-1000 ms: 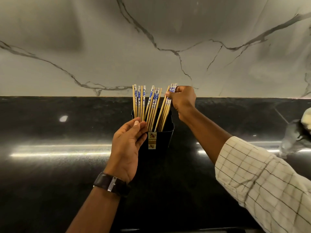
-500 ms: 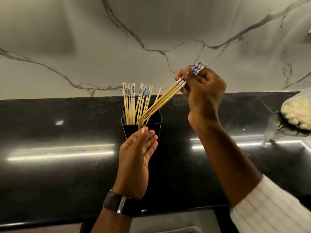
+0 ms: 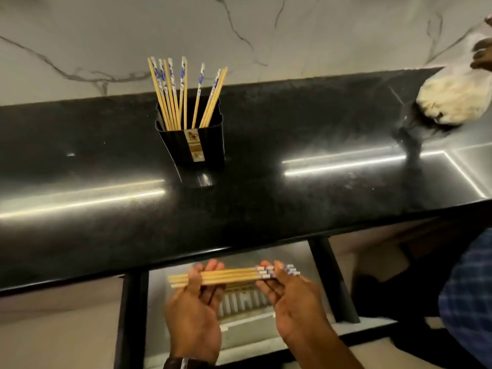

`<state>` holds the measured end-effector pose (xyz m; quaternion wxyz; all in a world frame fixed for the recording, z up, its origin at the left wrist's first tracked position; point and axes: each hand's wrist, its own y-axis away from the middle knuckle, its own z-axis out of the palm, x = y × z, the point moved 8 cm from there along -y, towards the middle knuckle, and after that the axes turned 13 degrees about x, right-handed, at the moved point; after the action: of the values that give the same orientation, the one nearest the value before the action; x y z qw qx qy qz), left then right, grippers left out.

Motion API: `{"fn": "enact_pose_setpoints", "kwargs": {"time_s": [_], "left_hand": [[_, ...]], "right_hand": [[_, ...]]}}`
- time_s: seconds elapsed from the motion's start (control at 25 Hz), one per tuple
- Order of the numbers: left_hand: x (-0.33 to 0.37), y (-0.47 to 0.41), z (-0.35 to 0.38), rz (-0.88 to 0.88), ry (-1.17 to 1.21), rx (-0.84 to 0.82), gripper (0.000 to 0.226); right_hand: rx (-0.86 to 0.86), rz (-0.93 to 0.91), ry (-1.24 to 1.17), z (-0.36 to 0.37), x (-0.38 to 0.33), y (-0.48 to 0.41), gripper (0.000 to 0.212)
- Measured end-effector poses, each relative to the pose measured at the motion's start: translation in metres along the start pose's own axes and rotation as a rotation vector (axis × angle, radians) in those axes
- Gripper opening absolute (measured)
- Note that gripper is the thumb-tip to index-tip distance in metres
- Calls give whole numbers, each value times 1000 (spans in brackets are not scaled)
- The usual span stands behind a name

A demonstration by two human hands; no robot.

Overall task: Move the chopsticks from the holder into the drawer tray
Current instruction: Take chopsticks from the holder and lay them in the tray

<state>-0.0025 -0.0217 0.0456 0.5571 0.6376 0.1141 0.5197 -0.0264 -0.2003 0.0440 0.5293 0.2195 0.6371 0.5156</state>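
Note:
A black holder [image 3: 192, 143] stands on the black counter, with several bamboo chopsticks [image 3: 183, 94] with blue-and-white tops upright in it. Below the counter's front edge, both my hands hold a horizontal bundle of chopsticks [image 3: 231, 276]. My left hand [image 3: 195, 310] supports the plain ends from below, and my right hand [image 3: 290, 299] grips the patterned ends. The bundle hovers over the open drawer, above a slotted tray [image 3: 243, 304] lying inside it.
The glossy black counter [image 3: 292, 209] runs across the view against a marble wall. A pale cloth or bag [image 3: 452, 94] lies at the far right, with another person's hand above it and a blue checked sleeve [image 3: 468, 296] at the right. Black drawer rails [image 3: 332, 278] flank the opening.
My right hand has carried the bundle from the holder down below the counter edge. My left hand left the holder and now supports the bundle too. The view has tilted down onto the open drawer.

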Motion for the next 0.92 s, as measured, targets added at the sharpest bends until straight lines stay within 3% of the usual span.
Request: {"fn": "enact_pose_setpoints", "kwargs": {"time_s": [0.16,0.36,0.44,0.8,0.92], "left_hand": [[-44,-38,-57,-188,-148,199,36],[-60,-58,-65,-316,-204,293,24],[-65,-63,-64,-361,-209,325,29],[-54,-46,-47,-506,-221,351,45],[-34,-31,-28,-514,-194,253,33]], "right_hand": [[139,108,169,-35,36,-49,27],[211,191,324,-38,53,-89,33],[203,221,366,-36,55,-96,37],[186,223,346,-19,38,-73,27],[131,142,325,4,17,-46,18]]}}
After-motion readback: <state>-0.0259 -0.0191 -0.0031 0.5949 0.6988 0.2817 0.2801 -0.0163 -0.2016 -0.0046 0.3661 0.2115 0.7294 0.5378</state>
